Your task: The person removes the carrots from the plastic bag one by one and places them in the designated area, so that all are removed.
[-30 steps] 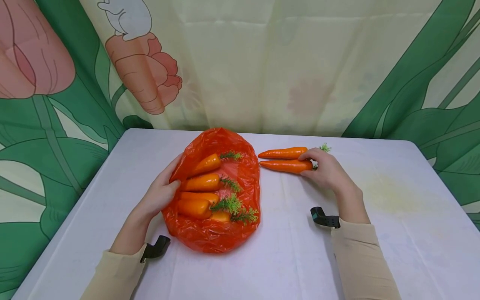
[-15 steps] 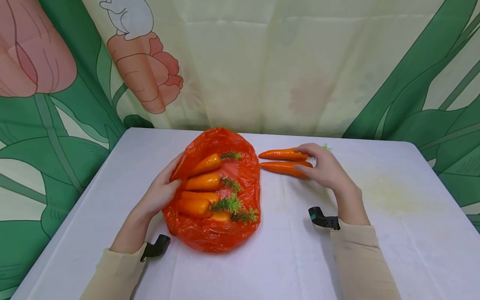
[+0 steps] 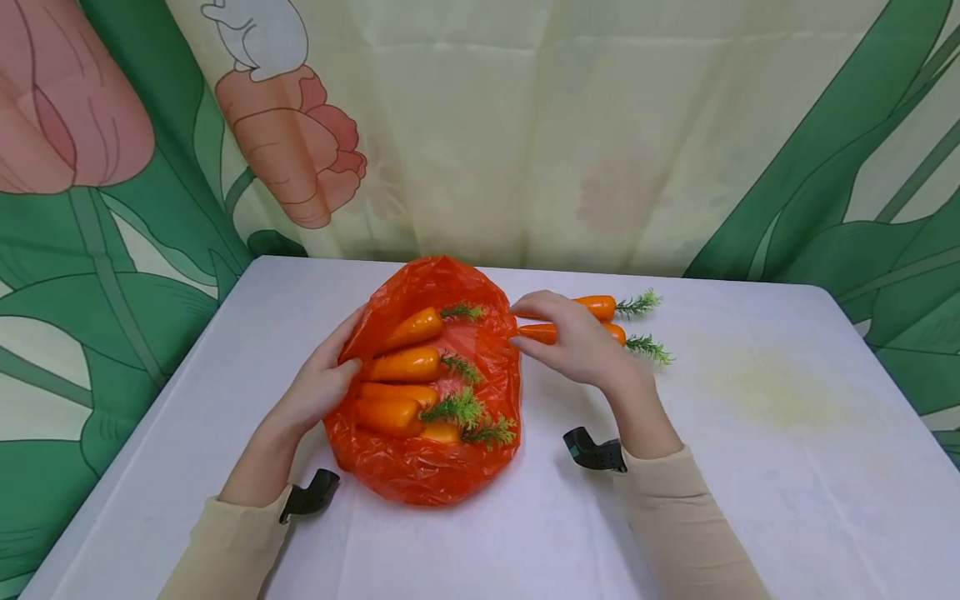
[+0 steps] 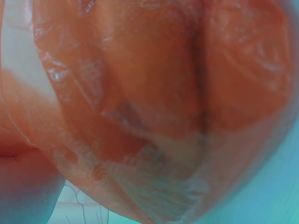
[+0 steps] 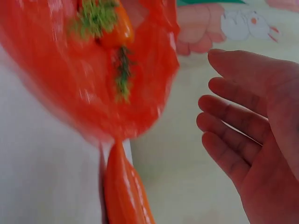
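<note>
A red plastic bag (image 3: 431, 479) sits left of the table's middle, its mouth facing up and several orange carrots (image 3: 405, 365) with green tops inside. My left hand (image 3: 321, 383) grips its left edge, thumb over the rim. In the left wrist view the stretched bag (image 4: 154, 74) fills most of the picture. My right hand (image 3: 581, 343), fingers apart, hovers by the bag's right rim and holds nothing. Below it, partly hidden, lie two carrots, the far one (image 3: 600, 307) and the near one (image 3: 617, 334). One carrot tip (image 5: 124, 186) meets the bag in the right wrist view.
A white cloth covers the table (image 3: 750, 500), with a faint yellow stain at the right. Behind its far edge hangs a printed curtain (image 3: 480, 150) with leaves, a tulip and a rabbit on a carrot.
My right hand has let go of the carrots and moved left toward the bag, uncovering their green tops. The two carrots stay on the table. My left hand and the bag hold still.
</note>
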`<action>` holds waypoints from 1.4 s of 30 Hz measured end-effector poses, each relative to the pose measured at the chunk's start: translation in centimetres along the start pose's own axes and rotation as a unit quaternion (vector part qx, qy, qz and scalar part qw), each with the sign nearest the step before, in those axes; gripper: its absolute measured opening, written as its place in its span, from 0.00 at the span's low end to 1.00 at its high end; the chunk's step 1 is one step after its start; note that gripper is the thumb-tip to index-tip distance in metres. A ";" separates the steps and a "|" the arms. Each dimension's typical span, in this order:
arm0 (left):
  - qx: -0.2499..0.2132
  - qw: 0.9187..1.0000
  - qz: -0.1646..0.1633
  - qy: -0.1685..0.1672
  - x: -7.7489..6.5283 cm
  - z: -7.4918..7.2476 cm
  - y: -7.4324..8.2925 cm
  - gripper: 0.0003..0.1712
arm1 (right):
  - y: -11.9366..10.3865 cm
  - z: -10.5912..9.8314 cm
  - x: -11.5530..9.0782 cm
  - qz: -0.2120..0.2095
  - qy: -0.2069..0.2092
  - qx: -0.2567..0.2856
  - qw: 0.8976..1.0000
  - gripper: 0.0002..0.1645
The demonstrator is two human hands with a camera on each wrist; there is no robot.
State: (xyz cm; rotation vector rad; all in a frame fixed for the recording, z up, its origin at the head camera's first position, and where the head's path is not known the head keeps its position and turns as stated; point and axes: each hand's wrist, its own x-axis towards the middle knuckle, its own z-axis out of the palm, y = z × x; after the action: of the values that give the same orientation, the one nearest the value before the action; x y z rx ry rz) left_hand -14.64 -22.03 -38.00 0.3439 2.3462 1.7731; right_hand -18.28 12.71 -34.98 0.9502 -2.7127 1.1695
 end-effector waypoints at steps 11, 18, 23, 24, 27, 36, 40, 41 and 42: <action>0.006 1.000 -0.008 0.003 0.0 -0.1 -0.3 0.43 | -5.3 4.6 2.4 -0.053 -0.070 -0.033 0.996 0.19; 0.010 1.000 -0.017 0.004 -0.1 -0.1 -0.3 0.43 | -8.3 6.3 3.4 -0.087 -0.126 -0.068 0.986 0.21; 0.011 1.000 -0.010 0.006 -0.2 -0.2 -0.2 0.42 | -9.5 7.3 3.7 -0.083 -0.166 -0.102 0.977 0.25; 0.013 1.000 -0.008 0.007 -0.2 -0.2 -0.1 0.42 | -9.7 7.5 3.7 -0.079 -0.172 -0.109 0.976 0.26; 0.017 1.000 -0.004 0.008 -0.3 -0.2 0.0 0.42 | -10.3 8.1 3.8 -0.074 -0.184 -0.132 0.971 0.27; 0.009 1.000 0.000 0.006 -0.2 0.0 0.0 0.42 | -10.9 9.9 3.6 -0.062 -0.222 -0.209 0.950 0.27; 0.007 1.000 0.002 0.004 -0.2 0.1 0.0 0.42 | -10.9 10.4 3.6 -0.061 -0.233 -0.216 0.946 0.26; 0.006 1.000 0.003 0.004 -0.2 0.1 0.0 0.43 | -10.9 10.5 3.6 -0.062 -0.234 -0.218 0.946 0.26; 0.005 1.000 0.003 0.003 -0.2 0.1 0.0 0.43 | -10.9 10.5 3.6 -0.063 -0.233 -0.219 0.945 0.26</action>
State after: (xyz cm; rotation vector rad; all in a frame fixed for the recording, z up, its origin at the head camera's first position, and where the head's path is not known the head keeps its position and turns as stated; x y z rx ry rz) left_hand -14.45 -21.98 -38.04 0.3482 2.3628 1.7681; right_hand -13.14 -1.96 -34.49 1.4340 -2.9910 0.3077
